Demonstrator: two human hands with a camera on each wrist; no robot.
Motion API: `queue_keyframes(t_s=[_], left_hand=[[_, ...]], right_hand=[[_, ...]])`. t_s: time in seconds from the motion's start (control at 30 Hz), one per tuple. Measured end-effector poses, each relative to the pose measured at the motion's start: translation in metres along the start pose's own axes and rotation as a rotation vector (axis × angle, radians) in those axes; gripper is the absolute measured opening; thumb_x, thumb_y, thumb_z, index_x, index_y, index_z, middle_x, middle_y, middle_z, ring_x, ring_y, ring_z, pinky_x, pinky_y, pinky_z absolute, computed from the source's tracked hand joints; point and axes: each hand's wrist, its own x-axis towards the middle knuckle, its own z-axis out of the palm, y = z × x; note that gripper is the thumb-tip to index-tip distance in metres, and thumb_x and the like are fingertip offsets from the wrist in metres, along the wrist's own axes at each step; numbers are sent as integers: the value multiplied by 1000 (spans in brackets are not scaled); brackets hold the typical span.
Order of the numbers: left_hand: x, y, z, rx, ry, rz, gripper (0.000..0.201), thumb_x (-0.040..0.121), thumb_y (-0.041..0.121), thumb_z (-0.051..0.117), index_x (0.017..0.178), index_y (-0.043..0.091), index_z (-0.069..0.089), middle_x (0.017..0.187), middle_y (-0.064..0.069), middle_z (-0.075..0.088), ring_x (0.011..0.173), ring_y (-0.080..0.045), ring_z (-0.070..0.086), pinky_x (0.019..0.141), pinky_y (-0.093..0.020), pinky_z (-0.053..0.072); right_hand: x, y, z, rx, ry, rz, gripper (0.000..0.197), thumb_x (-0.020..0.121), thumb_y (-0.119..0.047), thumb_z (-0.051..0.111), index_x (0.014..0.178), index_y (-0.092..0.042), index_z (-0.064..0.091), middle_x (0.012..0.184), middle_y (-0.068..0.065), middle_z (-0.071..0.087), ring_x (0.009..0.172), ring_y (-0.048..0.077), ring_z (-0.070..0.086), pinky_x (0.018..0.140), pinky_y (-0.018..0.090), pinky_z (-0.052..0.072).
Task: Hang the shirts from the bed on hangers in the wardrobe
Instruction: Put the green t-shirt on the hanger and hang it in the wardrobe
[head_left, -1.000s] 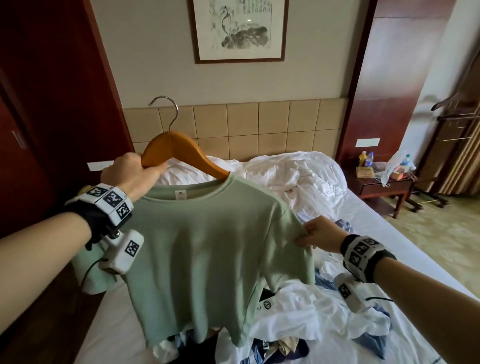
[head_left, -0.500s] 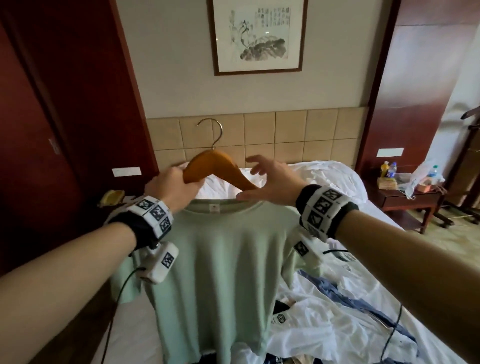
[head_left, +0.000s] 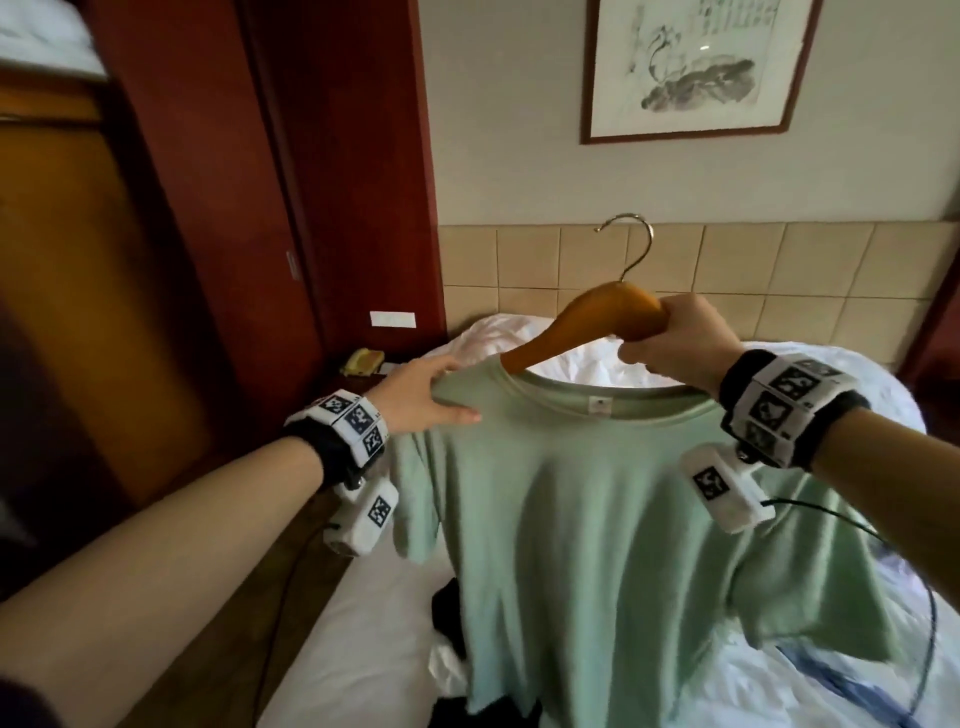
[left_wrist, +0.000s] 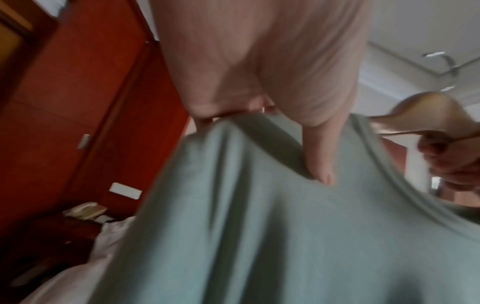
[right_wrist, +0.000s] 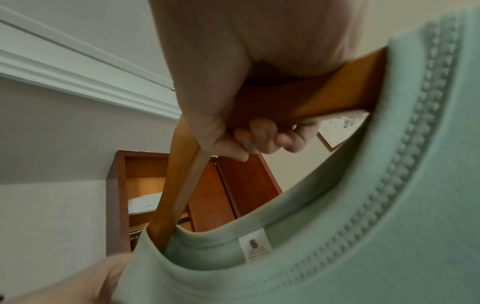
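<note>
head view: the right hand (head_left: 670, 332) grips the wooden hanger (head_left: 587, 325) just under its hook; the green shirt (head_left: 623, 519) hangs from it above the bed (head_left: 363, 623).
left wrist view: the left hand (left_wrist: 259, 82) pinches the shirt's shoulder.
right wrist view: the fingers (right_wrist: 262, 139) curl round the hanger above the collar.

A framed ink painting (head_left: 691, 67) hangs on a pale wall above a beige tiled headboard panel (head_left: 779, 270). Dark red wood panelling (head_left: 332, 171) stands to the left, with a yellowish telephone (head_left: 362, 362) on a dark nightstand (left_wrist: 64, 230) below it.
</note>
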Motion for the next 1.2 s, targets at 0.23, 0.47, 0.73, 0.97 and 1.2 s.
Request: queue_keyframes(t_s=[0.23,0.47,0.73,0.97,1.2], left_hand=[[-27,-71,9,-74,-65,-275,38,70,28,89,103,20,73,102,6,74,99,-10,69,99,-37,51],[-55,-123,52,197,-256,-447,69,66,34,90,126,16,59,119,2,68,110,-16,63,99,-35,51],[-53,-53,17,79,-71,-158,89,66,27,92,137,31,39,130,17,46,123,-5,44,106,-29,36],[-23,39,24,115,309,111,89,67,56,82,143,29,44,133,7,56,126,-12,49,106,-33,40],[-27,87,46,381,547,7,33,93,51,58,114,26,66,86,4,61,91,-24,63,69,-29,38]], right_hand=[[2,2,-14,71,2,-5,15,74,-9,80,82,-8,68,78,18,71,71,31,67,77,46,57],[-5,7,-24,126,5,9,16,74,-9,79,86,-6,68,74,16,69,61,22,60,59,31,49],[-10,13,-15,99,-24,12,11,70,-6,75,76,-6,66,57,8,62,48,17,54,56,29,45],[-13,-3,6,38,-79,-41,15,70,-12,79,74,-11,64,70,12,65,65,26,60,64,34,49],[-15,-19,14,61,-153,-176,19,71,-12,78,72,-19,60,65,3,63,60,19,58,58,27,47]])
